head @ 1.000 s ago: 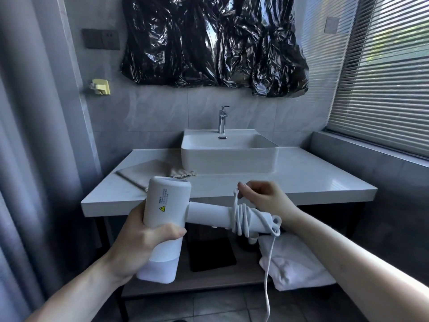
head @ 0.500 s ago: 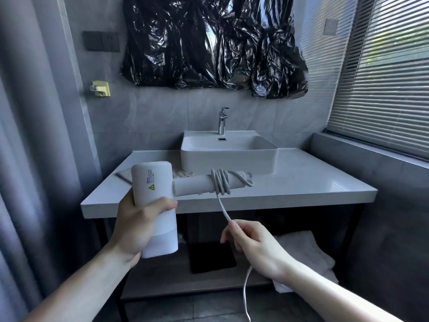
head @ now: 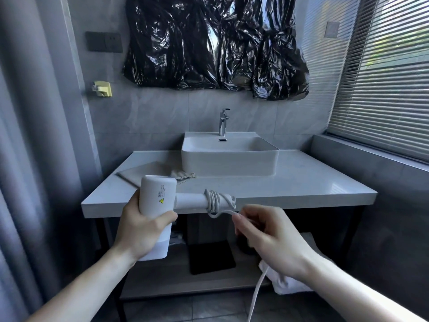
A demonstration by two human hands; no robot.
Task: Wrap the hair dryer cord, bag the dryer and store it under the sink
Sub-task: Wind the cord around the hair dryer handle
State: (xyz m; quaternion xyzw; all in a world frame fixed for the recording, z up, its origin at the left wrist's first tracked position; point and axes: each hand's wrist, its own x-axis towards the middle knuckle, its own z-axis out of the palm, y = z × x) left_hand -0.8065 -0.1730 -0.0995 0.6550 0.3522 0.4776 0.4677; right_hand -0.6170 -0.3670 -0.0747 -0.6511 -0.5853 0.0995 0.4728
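Observation:
My left hand point(head: 141, 231) grips the barrel of a white hair dryer point(head: 157, 198), held in front of the counter's edge with its handle pointing right. Several turns of the white cord point(head: 214, 201) are wound around the handle's end. My right hand point(head: 269, 238) is just below and right of the handle, pinching the cord where it leaves the coil. The loose cord runs through that hand and hangs down toward the floor. A flat beige cloth bag point(head: 148, 171) with a drawstring lies on the counter, left of the sink point(head: 229, 159).
The white countertop point(head: 301, 187) stands on a black frame with a wooden shelf point(head: 176, 280) under the sink. The shelf holds a black object point(head: 211, 259) and folded white towels point(head: 283, 282). Black plastic sheeting hangs on the wall; a blinded window stands right.
My right hand swung from above the handle down under it and has now come up just below the coil, adding cord turns. The dryer shifted slightly in my left hand.

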